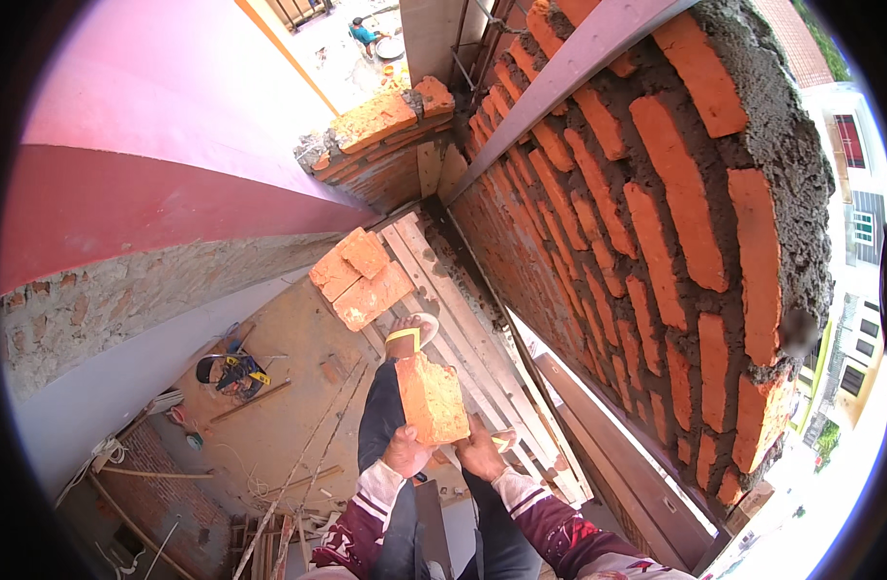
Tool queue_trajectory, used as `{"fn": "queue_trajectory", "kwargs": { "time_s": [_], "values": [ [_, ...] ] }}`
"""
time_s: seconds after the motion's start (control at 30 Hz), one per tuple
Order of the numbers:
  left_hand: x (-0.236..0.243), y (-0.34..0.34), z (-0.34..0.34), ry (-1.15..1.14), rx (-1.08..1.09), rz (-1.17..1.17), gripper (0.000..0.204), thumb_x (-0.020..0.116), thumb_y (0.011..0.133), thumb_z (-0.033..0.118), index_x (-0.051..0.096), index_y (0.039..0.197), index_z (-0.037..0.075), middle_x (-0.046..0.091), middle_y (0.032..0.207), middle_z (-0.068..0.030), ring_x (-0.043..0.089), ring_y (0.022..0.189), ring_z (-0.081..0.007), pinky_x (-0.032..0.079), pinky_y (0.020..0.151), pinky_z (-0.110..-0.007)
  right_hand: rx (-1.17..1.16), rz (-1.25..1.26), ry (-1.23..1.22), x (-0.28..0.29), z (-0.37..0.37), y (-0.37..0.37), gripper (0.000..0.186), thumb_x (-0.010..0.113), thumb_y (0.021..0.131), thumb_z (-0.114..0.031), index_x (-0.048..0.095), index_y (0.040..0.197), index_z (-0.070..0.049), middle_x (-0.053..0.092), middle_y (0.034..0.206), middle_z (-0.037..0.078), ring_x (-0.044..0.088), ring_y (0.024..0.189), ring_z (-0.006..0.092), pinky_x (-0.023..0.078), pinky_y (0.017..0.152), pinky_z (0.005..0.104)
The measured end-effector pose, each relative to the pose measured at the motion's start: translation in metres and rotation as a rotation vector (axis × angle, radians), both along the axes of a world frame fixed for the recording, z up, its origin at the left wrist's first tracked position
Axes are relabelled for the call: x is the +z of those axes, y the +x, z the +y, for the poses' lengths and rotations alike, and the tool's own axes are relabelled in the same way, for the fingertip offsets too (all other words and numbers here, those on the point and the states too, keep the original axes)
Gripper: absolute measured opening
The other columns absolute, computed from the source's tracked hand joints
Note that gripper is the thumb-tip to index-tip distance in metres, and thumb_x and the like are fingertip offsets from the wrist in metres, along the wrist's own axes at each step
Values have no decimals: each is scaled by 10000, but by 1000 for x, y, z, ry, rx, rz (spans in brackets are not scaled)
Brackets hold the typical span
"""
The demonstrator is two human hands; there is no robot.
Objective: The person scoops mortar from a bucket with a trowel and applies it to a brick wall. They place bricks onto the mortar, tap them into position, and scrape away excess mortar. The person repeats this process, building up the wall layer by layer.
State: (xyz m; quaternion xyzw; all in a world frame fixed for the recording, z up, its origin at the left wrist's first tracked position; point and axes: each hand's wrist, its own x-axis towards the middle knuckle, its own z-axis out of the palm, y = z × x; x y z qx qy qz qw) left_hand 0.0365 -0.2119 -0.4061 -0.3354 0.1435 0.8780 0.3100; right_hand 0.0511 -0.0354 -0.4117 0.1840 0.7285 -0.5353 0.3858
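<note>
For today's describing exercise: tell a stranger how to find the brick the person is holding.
Start at the tall brick wall on the right, then drop to the wooden platform beside it. Over it, both hands lift one brick, unlike the loose bricks stacked farther along.

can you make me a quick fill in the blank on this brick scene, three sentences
1. Both hands, left hand and right hand, hold one orange ____.
2. The stack of loose bricks lies on the wooden planks, to the ____ of the brick wall in the picture.
3. The joints of the brick wall are filled with grey ____.

Missing words: brick; left; mortar
</note>
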Motion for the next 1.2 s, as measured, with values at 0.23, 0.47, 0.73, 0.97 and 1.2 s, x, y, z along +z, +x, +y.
{"fn": "queue_trajectory", "kwargs": {
  "time_s": [0.23, 0.47, 0.73, 0.97, 1.2],
  "values": [
    [63, 28, 20, -147, -180, 62, 717, 701, 813, 363, 463, 1401, 28, 591, 1319, -89, 567, 1207, -232, 436, 1033, -387, -60, -438, -299, 118, 10, 34, 574, 580, 964, -215, 374, 1476, -57, 655, 946, 93, 557, 608, 109, 491, 589, 273],
    [127, 11, 13, -371, -390, 250, 710, 716, 768, 336, 511, 1352, -11, 618, 1214, -99, 592, 1123, -191, 437, 995, -339, -245, -451, -521, 165, 30, 29, 873, 678, 915, -357, 180, 1552, -28, 477, 1424, 194, 504, 1259, 282, 442, 1006, 377],
    [203, -46, 9, -562, -543, 422, 900, 795, 635, 424, 515, 1329, -75, 626, 1171, -161, 618, 1061, -233, 485, 938, -346, -467, -186, -846, 215, 33, -41, 1138, 776, 826, -329, -34, 1594, -111, 225, 1603, 167, 305, 1453, 298, 271, 1178, 444],
    [263, -123, 13, -549, -564, 743, 1066, 845, 611, 562, 484, 1380, -83, 571, 1302, -269, 544, 1237, -358, 402, 1061, -422, -468, 85, -633, 316, 22, -124, 1090, 759, 809, -255, 27, 1596, -75, 413, 1478, 207, 455, 1334, 285, 340, 1124, 422],
    [290, -178, -16, -691, -666, 817, 818, 837, 720, 531, 635, 1254, -55, 657, 1227, -224, 602, 1155, -277, 441, 1018, -376, -526, 446, -314, 458, 77, -226, 1122, 832, 653, -247, 213, 1575, -85, 521, 1352, 180, 499, 1293, 283, 362, 1112, 423]
  ]
}}
